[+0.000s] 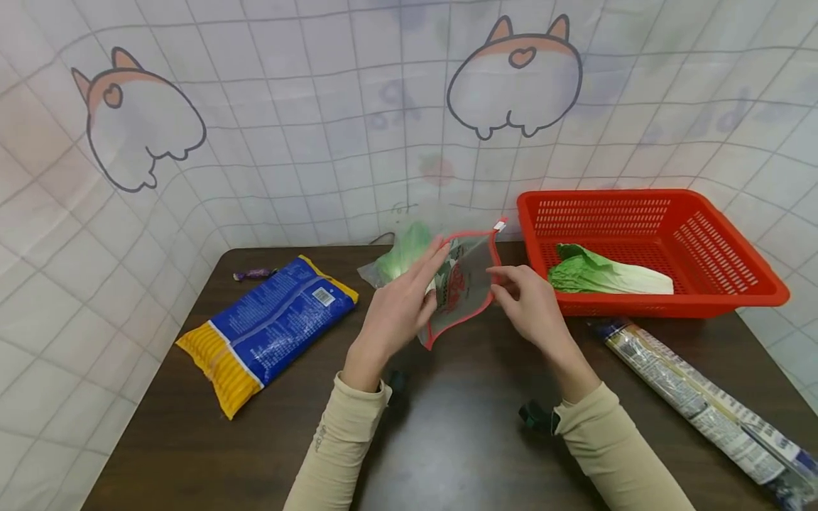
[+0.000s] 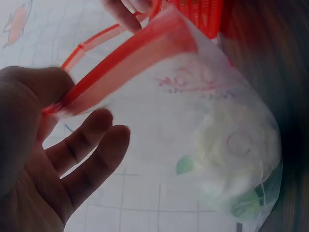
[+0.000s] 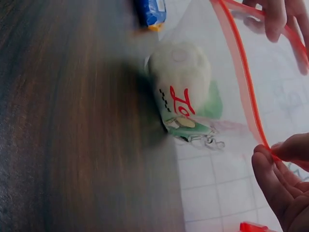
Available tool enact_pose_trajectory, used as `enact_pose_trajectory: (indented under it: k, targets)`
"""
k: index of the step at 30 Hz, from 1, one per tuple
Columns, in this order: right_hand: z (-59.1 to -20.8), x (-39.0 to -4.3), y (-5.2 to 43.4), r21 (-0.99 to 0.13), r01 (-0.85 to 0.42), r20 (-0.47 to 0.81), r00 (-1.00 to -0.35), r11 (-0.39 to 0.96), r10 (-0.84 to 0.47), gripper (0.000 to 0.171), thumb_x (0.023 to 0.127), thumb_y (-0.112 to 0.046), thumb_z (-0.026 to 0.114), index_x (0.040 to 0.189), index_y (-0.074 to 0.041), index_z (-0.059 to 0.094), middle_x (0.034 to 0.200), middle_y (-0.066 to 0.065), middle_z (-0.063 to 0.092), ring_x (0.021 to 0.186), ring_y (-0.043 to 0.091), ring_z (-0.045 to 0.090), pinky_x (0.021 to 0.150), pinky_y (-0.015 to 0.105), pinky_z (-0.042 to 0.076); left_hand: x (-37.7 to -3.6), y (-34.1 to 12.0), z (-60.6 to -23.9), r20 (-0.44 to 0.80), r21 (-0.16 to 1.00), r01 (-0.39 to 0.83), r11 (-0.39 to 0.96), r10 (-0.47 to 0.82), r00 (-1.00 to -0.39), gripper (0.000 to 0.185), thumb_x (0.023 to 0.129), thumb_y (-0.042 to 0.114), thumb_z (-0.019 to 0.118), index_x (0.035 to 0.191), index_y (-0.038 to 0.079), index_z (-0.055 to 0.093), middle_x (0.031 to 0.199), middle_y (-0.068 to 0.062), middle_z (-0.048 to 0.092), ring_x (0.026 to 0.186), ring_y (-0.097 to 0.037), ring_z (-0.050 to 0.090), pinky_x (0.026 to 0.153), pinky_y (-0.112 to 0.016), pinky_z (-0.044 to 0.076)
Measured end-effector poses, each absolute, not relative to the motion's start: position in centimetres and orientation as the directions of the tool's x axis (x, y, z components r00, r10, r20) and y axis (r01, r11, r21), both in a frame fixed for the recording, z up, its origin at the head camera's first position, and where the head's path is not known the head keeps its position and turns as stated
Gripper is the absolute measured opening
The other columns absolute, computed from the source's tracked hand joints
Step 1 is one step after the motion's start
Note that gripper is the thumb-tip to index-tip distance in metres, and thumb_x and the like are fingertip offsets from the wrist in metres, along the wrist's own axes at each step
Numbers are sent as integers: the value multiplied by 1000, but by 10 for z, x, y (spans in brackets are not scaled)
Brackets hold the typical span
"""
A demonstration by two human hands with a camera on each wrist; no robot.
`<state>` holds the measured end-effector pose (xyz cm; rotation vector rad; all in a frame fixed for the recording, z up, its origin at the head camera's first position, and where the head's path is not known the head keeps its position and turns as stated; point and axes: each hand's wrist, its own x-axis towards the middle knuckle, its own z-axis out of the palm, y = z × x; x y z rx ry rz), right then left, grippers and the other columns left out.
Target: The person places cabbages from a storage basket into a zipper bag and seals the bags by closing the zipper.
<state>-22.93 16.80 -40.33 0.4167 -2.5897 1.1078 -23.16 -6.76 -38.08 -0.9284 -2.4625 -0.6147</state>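
Note:
A clear zip bag (image 1: 469, 273) with a red edge and red printing is held upright above the table, its mouth spread apart. Inside its lower part lies a leafy vegetable (image 1: 409, 248) with a pale, round cut base (image 2: 239, 145) and some green leaf. My left hand (image 1: 399, 305) holds the left end of the red rim, the thumb over it and two other fingers stretched out. At the opposite end, my right hand (image 1: 527, 301) pinches the red rim (image 3: 248, 92) between thumb and finger. A white slider (image 1: 500, 225) sits at the bag's top corner.
A red basket (image 1: 639, 305) at the back right holds a cabbage leaf (image 1: 610, 273). A long clear-and-printed packet (image 1: 696, 397) lies in front of it. On the left are a blue and yellow packet (image 1: 281, 319) and a small purple wrapped item (image 1: 254, 274).

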Motion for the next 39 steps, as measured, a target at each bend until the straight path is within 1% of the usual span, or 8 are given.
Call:
enact_pose_trajectory:
  k: [4, 8, 16, 22, 25, 29, 36, 39]
  targets:
    - [-408, -225, 168, -649, -382, 417, -902, 658, -112, 32, 91, -2, 65, 124, -3, 66, 105, 15, 60, 91, 27, 65, 78, 46, 55, -233, -65, -382, 562, 276, 695, 664, 475, -677, 69, 91, -2, 52, 154, 19, 34, 158, 5, 31, 49, -11, 32, 44, -24, 29]
    - [-411, -222, 166, -653, -393, 430, -896, 648, -111, 33, 91, -1, 66, 124, -2, 65, 107, 14, 60, 90, 27, 67, 77, 45, 56, -236, -67, -386, 549, 341, 681, 648, 451, -704, 66, 94, 0, 51, 154, 21, 34, 158, 8, 31, 44, -9, 27, 44, -24, 27]
    - [-411, -219, 163, -660, -410, 440, -890, 629, -119, 32, 89, 0, 69, 120, -1, 67, 104, 14, 60, 86, 25, 67, 74, 44, 56, -235, -78, -385, 530, 434, 647, 627, 403, -746, 63, 94, -1, 47, 153, 21, 37, 156, 11, 32, 46, -9, 29, 44, -24, 25]
    - [-408, -219, 168, -665, -377, 401, -908, 644, -118, 32, 89, 0, 68, 121, -1, 67, 105, 15, 61, 87, 26, 68, 76, 44, 56, -237, -84, -381, 592, 460, 651, 603, 338, -731, 59, 94, -5, 46, 148, 20, 46, 154, 10, 36, 45, -9, 27, 44, -24, 25]
    - [-405, -219, 172, -675, -362, 372, -920, 642, -128, 33, 89, -1, 67, 122, 0, 66, 107, 16, 61, 89, 28, 67, 78, 46, 55, -239, -84, -380, 626, 473, 670, 572, 317, -712, 54, 94, -5, 47, 144, 16, 51, 152, 9, 39, 49, -8, 32, 44, -24, 28]
    - [-400, -218, 175, -697, -359, 331, -929, 621, -165, 38, 90, -4, 68, 128, -4, 63, 112, 15, 60, 91, 28, 67, 79, 46, 55, -238, -81, -379, 639, 472, 697, 540, 335, -692, 54, 94, -3, 50, 144, 14, 51, 151, 7, 41, 53, -7, 37, 44, -23, 31]
    - [-400, -218, 177, -702, -449, 382, -892, 552, -241, 48, 91, -4, 69, 137, -9, 58, 118, 15, 58, 90, 23, 68, 83, 44, 55, -235, -77, -381, 626, 433, 714, 550, 387, -677, 56, 94, -3, 50, 146, 16, 48, 151, 7, 42, 47, -7, 27, 46, -24, 27]
    - [-401, -217, 178, -691, -451, 384, -891, 565, -241, 51, 91, -6, 69, 140, -6, 55, 120, 14, 58, 89, 21, 69, 79, 39, 56, -234, -76, -381, 617, 427, 708, 563, 391, -683, 56, 94, -3, 49, 147, 16, 48, 151, 7, 42, 45, -7, 25, 46, -23, 25]
